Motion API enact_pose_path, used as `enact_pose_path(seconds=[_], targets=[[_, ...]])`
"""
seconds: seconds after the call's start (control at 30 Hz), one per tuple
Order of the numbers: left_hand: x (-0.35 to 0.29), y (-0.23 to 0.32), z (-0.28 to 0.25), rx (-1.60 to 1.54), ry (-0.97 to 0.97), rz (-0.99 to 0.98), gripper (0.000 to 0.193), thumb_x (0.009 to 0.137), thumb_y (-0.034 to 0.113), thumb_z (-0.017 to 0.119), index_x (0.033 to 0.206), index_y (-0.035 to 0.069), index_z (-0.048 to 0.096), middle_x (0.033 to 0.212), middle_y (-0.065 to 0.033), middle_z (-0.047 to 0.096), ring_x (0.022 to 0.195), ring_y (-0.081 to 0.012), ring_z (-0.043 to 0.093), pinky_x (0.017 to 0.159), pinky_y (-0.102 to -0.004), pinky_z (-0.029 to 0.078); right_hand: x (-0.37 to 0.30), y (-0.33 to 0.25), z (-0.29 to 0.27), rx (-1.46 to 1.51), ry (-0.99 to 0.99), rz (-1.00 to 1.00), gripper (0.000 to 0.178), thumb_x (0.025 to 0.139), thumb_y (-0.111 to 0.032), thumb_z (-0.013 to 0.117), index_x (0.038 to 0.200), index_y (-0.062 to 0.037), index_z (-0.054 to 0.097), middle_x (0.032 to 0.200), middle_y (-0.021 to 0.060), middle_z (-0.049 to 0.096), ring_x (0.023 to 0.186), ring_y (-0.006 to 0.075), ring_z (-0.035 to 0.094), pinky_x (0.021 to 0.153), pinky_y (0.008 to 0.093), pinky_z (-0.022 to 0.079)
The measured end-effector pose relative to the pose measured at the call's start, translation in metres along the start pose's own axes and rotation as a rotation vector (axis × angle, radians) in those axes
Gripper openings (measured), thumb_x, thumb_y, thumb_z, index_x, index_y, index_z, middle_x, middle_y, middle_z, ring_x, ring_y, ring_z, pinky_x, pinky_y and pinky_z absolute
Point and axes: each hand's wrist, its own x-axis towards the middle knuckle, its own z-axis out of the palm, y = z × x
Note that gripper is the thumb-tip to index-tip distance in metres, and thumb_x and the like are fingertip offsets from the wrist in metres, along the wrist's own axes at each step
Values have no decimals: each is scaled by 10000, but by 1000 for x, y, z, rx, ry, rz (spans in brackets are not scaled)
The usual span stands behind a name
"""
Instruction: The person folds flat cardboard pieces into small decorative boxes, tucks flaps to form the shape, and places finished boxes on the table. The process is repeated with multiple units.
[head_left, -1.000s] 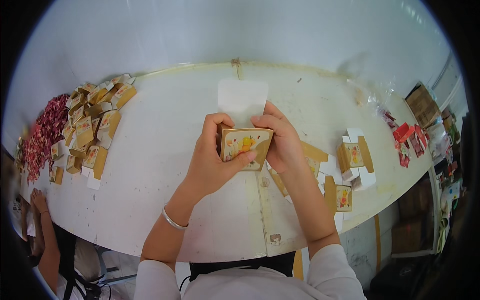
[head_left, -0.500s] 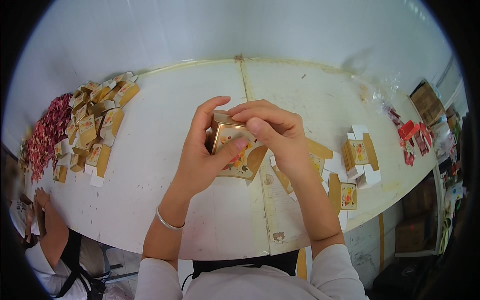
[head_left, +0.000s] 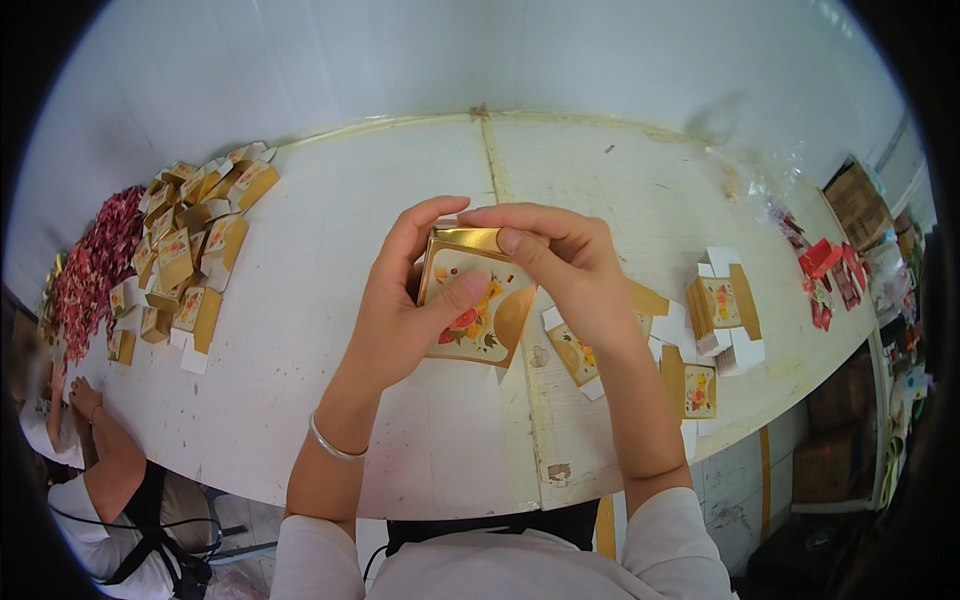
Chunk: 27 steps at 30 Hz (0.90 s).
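A small gold paper box (head_left: 470, 345) with a floral print is held up over the middle of the table. My left hand (head_left: 405, 305) grips it from the left side, its thumb pressed across the printed face. At the top edge, my right hand (head_left: 565, 260) pinches the gold flap (head_left: 468, 238) between thumb and fingers. Part of the box's back and its far side is hidden by my fingers. Flat, unfolded box blanks (head_left: 572, 355) lie just beneath and beyond my right forearm.
A stack of flat blanks (head_left: 718, 305) sits to the right. Formed boxes (head_left: 175, 255) are heaped at the left, beside a pile of small red packets (head_left: 95, 270). Red pieces (head_left: 820, 260) and clear plastic (head_left: 770, 180) lie far right. A co-worker's hands (head_left: 85, 400) rest at the left edge.
The box has tipped so its printed face shows more fully. My right thumb has moved onto the gold top flap, and the fingers have shifted along the top edge.
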Motion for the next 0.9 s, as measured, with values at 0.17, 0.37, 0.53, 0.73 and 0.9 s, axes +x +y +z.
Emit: enact_pose_path(seconds=[0.17, 0.37, 0.53, 0.73, 0.9], targets=[[0, -2, -1, -170, 98, 71, 336, 832, 99, 586, 1128, 75, 429, 1044, -57, 519, 893, -113, 531, 716, -241, 471, -2, 6, 20, 79, 33, -217, 197, 884, -103, 488, 1050, -16, 551, 1116, 95, 566, 984, 143, 501, 859, 285, 386], [0, -5, 4, -314, 169, -15, 193, 833, 93, 579, 987, 74, 464, 1060, -74, 528, 921, -117, 515, 761, -243, 452, 6, 30, 17, -68, 31, -376, 200, 881, -132, 504, 1030, -5, 545, 1031, 89, 593, 998, 182, 516, 886, 314, 379], [13, -23, -72, 288, 667, 282, 351, 800, 229, 646, 1056, 49, 486, 1102, -92, 506, 898, -120, 516, 729, -226, 450, 8, 16, 14, -276, 413, -450, 212, 867, -184, 528, 961, -1, 581, 914, 85, 607, 893, 195, 559, 823, 331, 414], [-5, 1, -160, 1318, 937, 319, 534, 805, 213, 636, 1238, 13, 395, 1206, -173, 455, 1158, -277, 409, 983, -342, 306, -16, -1, -98, -1041, 13, 354, 283, 825, -269, 584, 951, -16, 590, 896, 80, 589, 912, 184, 541, 795, 292, 416], [-27, -37, -36, 785, -83, 89, 383, 749, 85, 649, 1113, 57, 534, 1206, -119, 490, 1164, -251, 422, 983, -336, 308, -56, 65, -107, -1197, -236, 111, 240, 774, -241, 617, 841, -13, 588, 759, 112, 558, 816, 283, 506, 736, 354, 405]])
